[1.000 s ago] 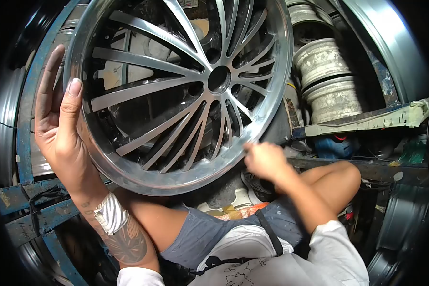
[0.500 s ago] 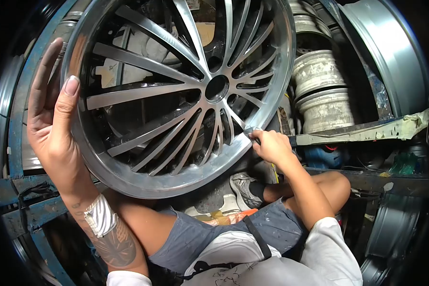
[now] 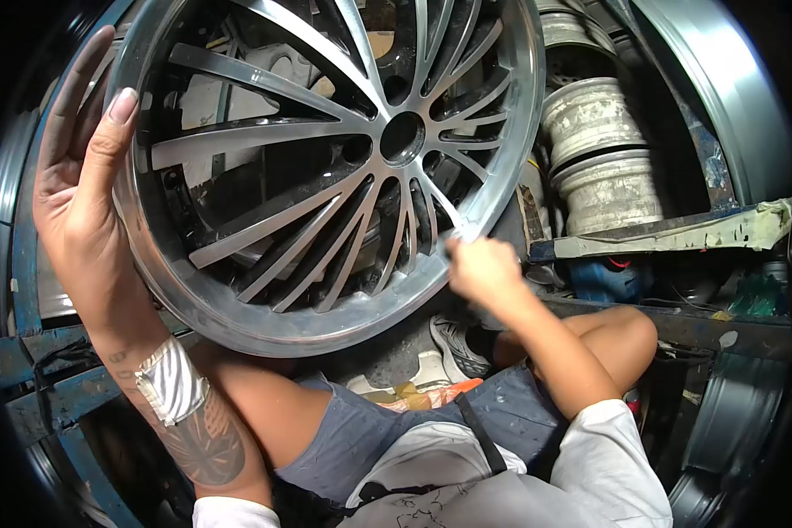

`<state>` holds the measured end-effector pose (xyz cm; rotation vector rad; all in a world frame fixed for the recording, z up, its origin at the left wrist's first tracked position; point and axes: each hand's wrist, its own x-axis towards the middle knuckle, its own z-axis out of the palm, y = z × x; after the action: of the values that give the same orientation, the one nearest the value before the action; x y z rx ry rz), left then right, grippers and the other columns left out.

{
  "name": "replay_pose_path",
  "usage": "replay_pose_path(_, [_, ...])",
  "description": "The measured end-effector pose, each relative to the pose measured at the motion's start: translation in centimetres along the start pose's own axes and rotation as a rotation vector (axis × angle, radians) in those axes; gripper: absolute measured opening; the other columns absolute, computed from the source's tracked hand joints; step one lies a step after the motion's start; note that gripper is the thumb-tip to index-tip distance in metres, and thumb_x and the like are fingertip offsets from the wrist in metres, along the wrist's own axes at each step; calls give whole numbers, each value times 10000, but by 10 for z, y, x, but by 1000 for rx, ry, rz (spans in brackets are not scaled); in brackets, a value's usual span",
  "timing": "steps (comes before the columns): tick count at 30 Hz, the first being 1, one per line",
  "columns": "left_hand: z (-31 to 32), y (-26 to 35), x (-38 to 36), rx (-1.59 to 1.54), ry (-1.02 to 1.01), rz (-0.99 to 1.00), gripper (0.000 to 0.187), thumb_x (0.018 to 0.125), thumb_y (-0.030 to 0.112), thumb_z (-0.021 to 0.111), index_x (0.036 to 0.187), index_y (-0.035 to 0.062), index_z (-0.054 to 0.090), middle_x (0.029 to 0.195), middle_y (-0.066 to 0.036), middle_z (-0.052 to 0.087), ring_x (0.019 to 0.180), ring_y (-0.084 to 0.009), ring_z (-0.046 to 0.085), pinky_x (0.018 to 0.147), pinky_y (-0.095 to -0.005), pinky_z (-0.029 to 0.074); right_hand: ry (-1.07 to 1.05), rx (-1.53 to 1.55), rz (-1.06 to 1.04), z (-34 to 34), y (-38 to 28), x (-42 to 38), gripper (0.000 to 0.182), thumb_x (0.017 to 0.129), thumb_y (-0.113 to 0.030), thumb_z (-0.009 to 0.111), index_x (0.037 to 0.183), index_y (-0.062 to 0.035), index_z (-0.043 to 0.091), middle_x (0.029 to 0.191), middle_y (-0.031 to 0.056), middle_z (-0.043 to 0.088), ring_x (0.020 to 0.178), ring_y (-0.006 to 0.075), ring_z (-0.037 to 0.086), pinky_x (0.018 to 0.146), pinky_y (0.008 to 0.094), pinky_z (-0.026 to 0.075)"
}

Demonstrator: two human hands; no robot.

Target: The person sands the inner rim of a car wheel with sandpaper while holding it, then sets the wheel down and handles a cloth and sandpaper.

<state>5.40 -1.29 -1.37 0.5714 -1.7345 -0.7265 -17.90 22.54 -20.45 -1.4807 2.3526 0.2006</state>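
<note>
A large alloy wheel rim (image 3: 238, 326) with brushed silver spokes and dark gaps fills the upper middle of the view, tilted above my lap. My left hand (image 3: 84, 202) lies along its left outer edge, fingers stretched upward and thumb apart, the palm side against the rim. At the lower right of the wheel, my right hand (image 3: 488, 273) is closed and slightly blurred. It presses a small tool with a dark end (image 3: 451, 248) to the rim's inner lip, near a spoke's tip. The fingers hide most of that tool.
Scuffed pale wheels (image 3: 603, 189) are stacked at the right behind a tape-wrapped bar (image 3: 678, 231). Another silver wheel (image 3: 708, 79) stands at the far right. Blue metal framing (image 3: 26, 264) runs along the left. My crossed legs and a shoe (image 3: 460, 350) are below the wheel.
My right hand has shifted a little left along the rim, the small tool still in it. The wheel has tilted slightly, and my left hand has moved up and left with its edge.
</note>
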Motion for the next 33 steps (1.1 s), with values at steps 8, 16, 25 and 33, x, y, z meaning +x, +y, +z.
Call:
replay_pose_path(8, [11,6,6,-44,-9,-172,423,948,159,680,1339,9,626,1282,-153,676,1179,-198,658,1039,-314,500,-90,81,-9,-1,-10,-6,361,843,-203,624,1187,-132,705,911,191,743,879,368,734,809,500,583])
replay_pose_path(16, [5,8,4,-120,-127,-463,570,967,149,621,1465,-63,440,1313,-176,608,1179,-214,630,1021,-326,497,-59,374,-77,-103,72,-47,349,884,-257,644,1205,-138,710,896,240,716,891,413,698,842,493,554])
replay_pose_path(25, [33,34,-2,-285,-196,-235,546,999,71,465,1527,-11,352,1404,-239,549,1223,-271,628,998,-421,578,-99,-23,-51,-112,113,-76,303,874,-216,659,1169,-169,709,845,198,721,840,371,716,774,497,561])
replay_pose_path(33, [37,34,1,-294,-156,-257,529,1014,89,454,1527,2,361,1414,-218,553,1217,-268,640,1013,-411,574,-275,42,-458,-106,77,-128,533,923,-276,644,1435,-187,521,668,148,665,607,346,673,543,456,519])
